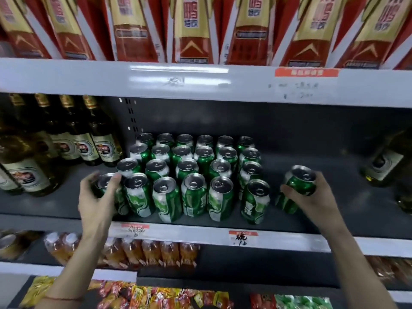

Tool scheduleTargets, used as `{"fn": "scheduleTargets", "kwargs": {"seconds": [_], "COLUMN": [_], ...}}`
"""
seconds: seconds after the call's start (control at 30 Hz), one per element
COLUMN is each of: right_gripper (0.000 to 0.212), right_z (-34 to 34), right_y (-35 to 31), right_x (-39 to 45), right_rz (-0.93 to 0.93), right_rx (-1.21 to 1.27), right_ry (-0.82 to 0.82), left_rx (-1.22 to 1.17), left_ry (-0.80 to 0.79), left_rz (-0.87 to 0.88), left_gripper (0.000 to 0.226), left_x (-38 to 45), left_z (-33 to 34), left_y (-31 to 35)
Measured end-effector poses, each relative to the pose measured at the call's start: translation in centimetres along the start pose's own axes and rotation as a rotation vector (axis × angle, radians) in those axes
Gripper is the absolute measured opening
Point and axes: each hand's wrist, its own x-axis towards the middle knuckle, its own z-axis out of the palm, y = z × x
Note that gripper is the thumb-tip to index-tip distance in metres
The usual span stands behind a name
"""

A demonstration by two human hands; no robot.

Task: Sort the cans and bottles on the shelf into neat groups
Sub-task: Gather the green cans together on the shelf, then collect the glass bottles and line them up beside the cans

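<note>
R hand: lower right of frame, wrapped round a green can, thumb on the near side, fingers round the far side. Can leans, top toward upper left; can't tell if base is on the shelf or just off it.
L hand: lower left of frame, clamped on another green can at the front-left corner of the block, fingers over the rim. That can is upright, touching its neighbour to the right.
Key relation: R-hand can sits apart from the can block, w/ a bare strip of shelf between it and the front-right can. Block lies to the left of R hand; R hand is the nearer one for closing that gap. Long axis needs bringing upright before it slots in, I'd judge.
Block: green cans, silver tops, upright, approx. rows running from front edge to back, centre of frame. Front row near the shelf lip.
Shelf: dark grey deck, bare on the right half bar R-hand can.
Bottles: dark glass, gold foil necks, upright, grouped at left of frame, just beside the block's back-left.
Far right: another bottle-ish item, blurred, can't say what.
Step, my read: squaring the block from both ends; loose can to join on the right.
</note>
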Motion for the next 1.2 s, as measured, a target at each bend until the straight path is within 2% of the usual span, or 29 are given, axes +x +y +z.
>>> {"fn": "scheduleTargets", "kwargs": {"seconds": [0.17, 0.3, 0.57, 0.67, 0.77, 0.9, 1.0, 1.1, 1.2], "right_gripper": [0.043, 0.046, 0.054, 0.055, 0.066, 0.071, 0.07, 0.066, 0.065], "right_z": [1.0, 1.1, 1.4, 1.0, 0.2, -2.2, -5.0, -8.5, -12.1], "right_y": [2.6, 3.5, 4.4, 3.8, 3.3, 1.8, 0.6, 0.1, -0.2], "right_x": [1.1, 1.4, 0.8, 0.5, -0.4, -2.3, -4.6, -7.5, -10.2], "right_rz": [0.042, 0.038, -0.008, 0.003, -0.012, -0.05, -0.06, -0.047, -0.032], "right_rx": [0.005, 0.017, 0.022, 0.026, 0.031, 0.011, -0.062, -0.109, -0.143], "right_ry": [-0.143, -0.228, -0.225, -0.245, -0.204, -0.105, -0.01, 0.09, 0.211], "left_rx": [-0.005, -0.004, 0.015, -0.016, -0.062, -0.168, -0.286, -0.401, -0.47], "left_ry": [0.076, 0.107, 0.117, 0.031, -0.09, -0.233, -0.387, -0.537, -0.676], "left_rz": [0.056, 0.051, 0.045, 0.082, 0.125, 0.184, 0.201, 0.21, 0.197], "left_gripper": [0.067, 0.064, 0.046, 0.034, 0.026, 0.027, 0.012, 0.013, 0.004], "left_x": [-0.6, -1.7, -5.2, -6.2, -6.9, -7.7, -8.8, -10.7, -13.4], "left_z": [-0.6, -1.3, -1.6, -0.9, 0.2, 2.3, 4.6, 7.6, 10.8], "left_y": [0.9, 1.4, 1.4, 2.1, 3.4, 5.3, 6.9, 8.6, 10.5]}}
